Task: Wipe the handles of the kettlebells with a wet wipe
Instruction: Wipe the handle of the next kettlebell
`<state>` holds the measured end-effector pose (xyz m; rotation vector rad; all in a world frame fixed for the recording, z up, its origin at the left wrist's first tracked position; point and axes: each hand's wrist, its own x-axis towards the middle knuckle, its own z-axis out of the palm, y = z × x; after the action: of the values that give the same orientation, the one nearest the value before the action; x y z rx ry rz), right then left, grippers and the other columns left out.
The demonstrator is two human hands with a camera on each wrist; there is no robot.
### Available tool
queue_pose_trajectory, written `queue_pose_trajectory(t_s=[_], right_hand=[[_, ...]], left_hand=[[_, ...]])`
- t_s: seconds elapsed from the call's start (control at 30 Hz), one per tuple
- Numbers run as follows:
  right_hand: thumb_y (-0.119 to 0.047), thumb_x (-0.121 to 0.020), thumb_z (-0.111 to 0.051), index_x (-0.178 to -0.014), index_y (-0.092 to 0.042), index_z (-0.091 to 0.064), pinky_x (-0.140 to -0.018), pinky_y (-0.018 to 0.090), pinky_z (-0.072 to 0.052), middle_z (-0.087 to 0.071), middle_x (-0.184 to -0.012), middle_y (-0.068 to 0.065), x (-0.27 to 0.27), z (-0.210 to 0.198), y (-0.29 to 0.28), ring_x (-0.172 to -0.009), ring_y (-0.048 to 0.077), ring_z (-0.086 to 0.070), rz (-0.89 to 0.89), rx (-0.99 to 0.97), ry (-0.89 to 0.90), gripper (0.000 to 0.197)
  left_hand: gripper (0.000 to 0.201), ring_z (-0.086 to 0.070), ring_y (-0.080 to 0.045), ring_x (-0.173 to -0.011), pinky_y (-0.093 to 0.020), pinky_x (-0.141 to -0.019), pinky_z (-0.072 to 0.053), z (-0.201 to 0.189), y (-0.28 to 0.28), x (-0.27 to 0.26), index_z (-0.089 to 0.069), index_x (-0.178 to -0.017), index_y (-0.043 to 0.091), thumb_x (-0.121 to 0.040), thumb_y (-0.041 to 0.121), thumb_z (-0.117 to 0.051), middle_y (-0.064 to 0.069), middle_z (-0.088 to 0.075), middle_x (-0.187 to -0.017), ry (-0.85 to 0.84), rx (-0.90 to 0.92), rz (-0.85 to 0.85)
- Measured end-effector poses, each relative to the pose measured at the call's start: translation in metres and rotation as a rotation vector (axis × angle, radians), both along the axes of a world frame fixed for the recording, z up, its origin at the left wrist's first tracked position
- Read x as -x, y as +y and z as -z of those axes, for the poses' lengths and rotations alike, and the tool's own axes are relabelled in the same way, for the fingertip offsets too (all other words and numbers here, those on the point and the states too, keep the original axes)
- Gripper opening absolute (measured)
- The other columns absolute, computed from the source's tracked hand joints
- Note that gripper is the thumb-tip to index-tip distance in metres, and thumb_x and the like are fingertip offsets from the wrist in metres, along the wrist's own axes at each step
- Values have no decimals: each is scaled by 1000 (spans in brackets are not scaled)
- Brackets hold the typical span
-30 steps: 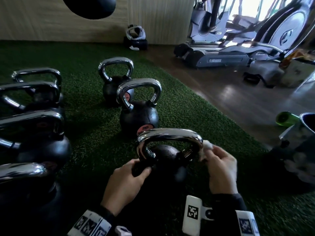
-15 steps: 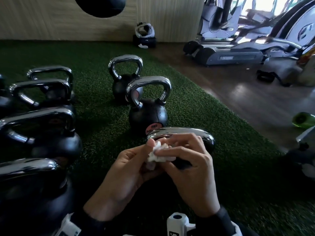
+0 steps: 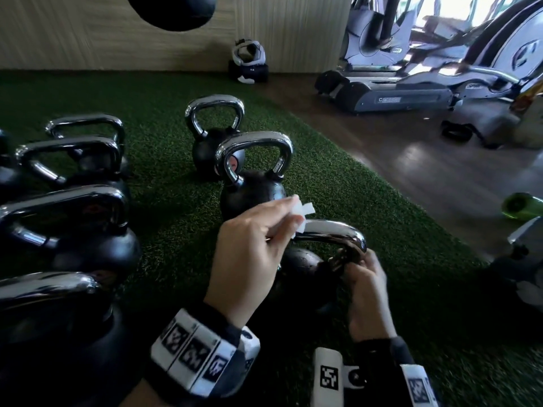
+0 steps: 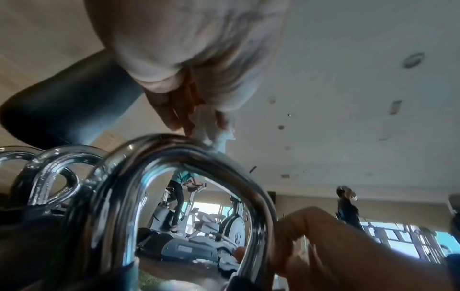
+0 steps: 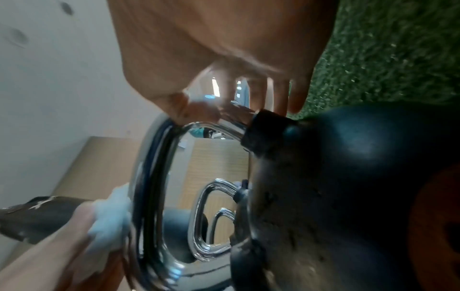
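The nearest kettlebell [image 3: 305,268] is black with a chrome handle [image 3: 335,230] and stands on green turf. My left hand [image 3: 282,218] pinches a white wet wipe [image 3: 302,211] and presses it on the top bar of that handle. In the left wrist view the wipe [image 4: 220,137] touches the handle [image 4: 174,151] just below my fingers [image 4: 174,112]. My right hand [image 3: 357,264] grips the handle's right leg. The right wrist view shows its fingers [image 5: 199,112] curled round the chrome just above the black body [image 5: 348,177], with the wipe [image 5: 109,216] further along the handle.
Two more kettlebells [image 3: 252,165] [image 3: 214,118] stand just beyond this one, and several larger ones [image 3: 73,212] line the left. A black ball [image 3: 173,10] hangs overhead. Wooden floor, cardio machines [image 3: 411,92] and a green bottle [image 3: 520,205] lie to the right.
The wipe has passed from my right hand to my left. My left hand left the kettlebell's body and went up onto the handle's top; my right hand dropped to the handle's right leg.
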<state>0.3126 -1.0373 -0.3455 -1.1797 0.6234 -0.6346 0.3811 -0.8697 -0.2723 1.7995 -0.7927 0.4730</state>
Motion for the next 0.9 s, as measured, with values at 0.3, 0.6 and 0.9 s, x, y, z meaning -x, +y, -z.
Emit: queue_pose_trajectory(t_s=[0.3,0.6,0.9], right_hand=[[-1,-83,-80,-103,-13,-74,-87,36,-57,-79,-99,8,-3,23,-1,-91,18,-73,-48,158,130,25],[-2,-78,-83,-98,-18,-78,-92,47,-61,-80,-95,8,-7,28,3,-98,31,-76,24,60,125,26],[2,-80,-81,-107,-16,-78,-98,52,-58,-81,-99,9,1,27,5,-102,31,-75,-41,22,100,32]], left_hand=[[18,-71,3,-106,-32,-100,-55,15,19,-18,-79,-115,14,-99,19,-71,10,-76,-117,-128,-124,-19],[24,-72,5,-103,-10,-91,-53,52,26,-12,-77,-118,11,-96,19,-70,12,-75,-113,97,160,-107],[32,-72,2,-89,-18,-82,-53,113,12,9,-79,-106,7,-100,30,-58,13,-79,-89,563,456,-158]])
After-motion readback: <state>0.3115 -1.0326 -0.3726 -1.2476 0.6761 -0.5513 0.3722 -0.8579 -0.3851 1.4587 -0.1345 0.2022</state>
